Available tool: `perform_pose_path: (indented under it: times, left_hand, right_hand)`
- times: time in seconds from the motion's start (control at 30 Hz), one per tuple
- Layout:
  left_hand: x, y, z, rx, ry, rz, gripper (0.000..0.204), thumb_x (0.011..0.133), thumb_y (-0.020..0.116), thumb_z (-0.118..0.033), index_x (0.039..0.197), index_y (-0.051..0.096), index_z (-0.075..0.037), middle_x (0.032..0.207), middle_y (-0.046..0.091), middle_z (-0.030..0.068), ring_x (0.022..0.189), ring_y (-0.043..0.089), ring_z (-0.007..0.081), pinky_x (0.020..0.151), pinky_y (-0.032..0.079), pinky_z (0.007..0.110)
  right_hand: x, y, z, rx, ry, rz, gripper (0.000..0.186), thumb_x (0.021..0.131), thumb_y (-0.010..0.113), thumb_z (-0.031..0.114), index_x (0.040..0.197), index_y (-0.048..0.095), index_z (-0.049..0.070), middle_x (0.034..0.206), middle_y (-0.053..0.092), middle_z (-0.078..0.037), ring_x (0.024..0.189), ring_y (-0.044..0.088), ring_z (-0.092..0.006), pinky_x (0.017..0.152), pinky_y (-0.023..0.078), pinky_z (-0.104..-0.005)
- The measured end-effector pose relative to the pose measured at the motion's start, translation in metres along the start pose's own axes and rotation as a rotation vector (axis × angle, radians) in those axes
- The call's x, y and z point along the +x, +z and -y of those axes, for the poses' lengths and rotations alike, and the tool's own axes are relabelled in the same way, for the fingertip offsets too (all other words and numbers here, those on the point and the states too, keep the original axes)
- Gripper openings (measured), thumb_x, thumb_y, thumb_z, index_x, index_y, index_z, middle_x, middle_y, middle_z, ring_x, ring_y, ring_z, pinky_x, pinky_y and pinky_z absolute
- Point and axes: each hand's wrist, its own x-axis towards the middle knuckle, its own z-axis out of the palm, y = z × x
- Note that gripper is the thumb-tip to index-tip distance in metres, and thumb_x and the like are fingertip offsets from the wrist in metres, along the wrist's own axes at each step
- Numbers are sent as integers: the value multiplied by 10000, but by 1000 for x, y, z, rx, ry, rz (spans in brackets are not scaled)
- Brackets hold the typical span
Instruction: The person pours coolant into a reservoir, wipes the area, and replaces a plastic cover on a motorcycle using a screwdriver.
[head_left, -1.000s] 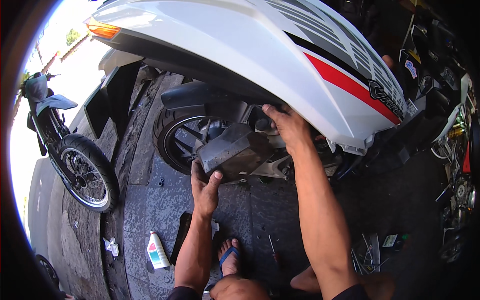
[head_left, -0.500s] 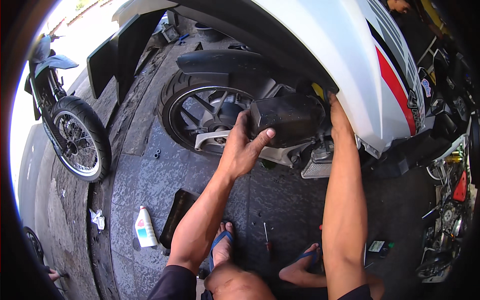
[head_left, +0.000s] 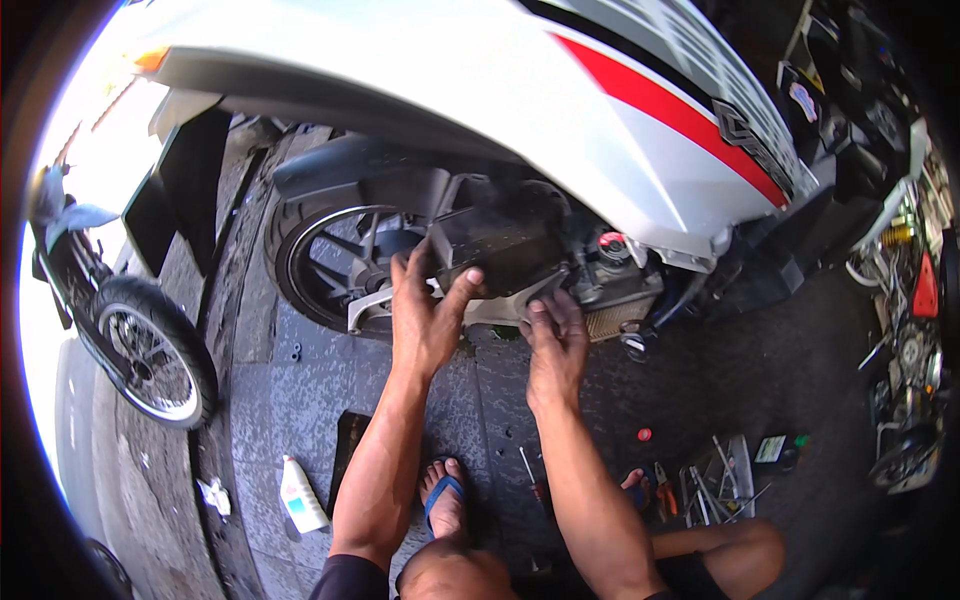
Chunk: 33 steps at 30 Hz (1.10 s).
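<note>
A black box-shaped plastic housing (head_left: 505, 238) sits beside the rear wheel (head_left: 320, 262) of a white scooter (head_left: 450, 80). My left hand (head_left: 428, 318) grips its left end, thumb against the lower front and fingers at the side. At its lower right corner my right hand (head_left: 556, 345) is closed, fingers bent against the edge; the fingertips are dark and slightly blurred. A silver swingarm (head_left: 372, 303) runs below the housing. Right of it are a red round cap (head_left: 611, 243) and a radiator grille (head_left: 615, 322).
On the tiled floor lie a white bottle (head_left: 300, 497), a black tray-like part (head_left: 350, 440), a screwdriver (head_left: 531, 475), a red cap (head_left: 644, 435), pliers (head_left: 665, 492) and several metal tools (head_left: 722, 485). Another motorcycle (head_left: 150, 345) stands at left; motorcycle parts (head_left: 905, 370) crowd the right.
My right hand has come out from under the white body panel, down and left to the housing's lower corner. My left hand stays on the housing's left end. The view has shifted.
</note>
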Motion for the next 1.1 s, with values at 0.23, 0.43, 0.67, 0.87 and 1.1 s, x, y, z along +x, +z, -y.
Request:
perform_pose_path:
  times: [0.23,0.43,0.67,0.87,1.1]
  left_hand:
    - [2,-1,6,37,61,31,647,925,745,-310,1393,512,71,1283,564,181,1149,620,275,940,524,374]
    - [7,1,-10,8,57,57,619,913,763,-281,1369,538,72,1233,620,173,1097,634,234,935,511,342]
    - [19,3,-14,-47,38,61,627,866,814,-232,1305,543,123,1206,600,186,1112,642,276,947,522,377]
    - [21,5,-13,197,119,-20,667,858,804,-351,1299,574,94,1205,645,202,1098,635,270,952,503,384]
    - [29,4,-26,139,68,-9,699,857,798,-338,1326,542,112,1218,636,227,1117,638,304,961,507,401]
  right_hand:
    - [13,15,8,260,204,76,501,931,742,139,1330,507,-52,1168,618,-104,1092,583,-160,967,483,-298]
    - [18,13,-1,217,154,46,446,908,767,184,1274,561,36,1124,626,-58,999,612,-152,833,510,-327]
    - [20,18,8,220,171,85,412,936,721,111,1266,531,-45,1149,623,-127,1066,593,-172,939,494,-317]
    - [22,14,11,184,159,111,428,941,715,132,1277,525,-52,1125,620,-133,1043,595,-172,896,501,-312]
    - [20,6,10,-236,43,98,475,950,705,185,1333,522,-27,1119,616,-133,962,603,-186,868,505,-343]
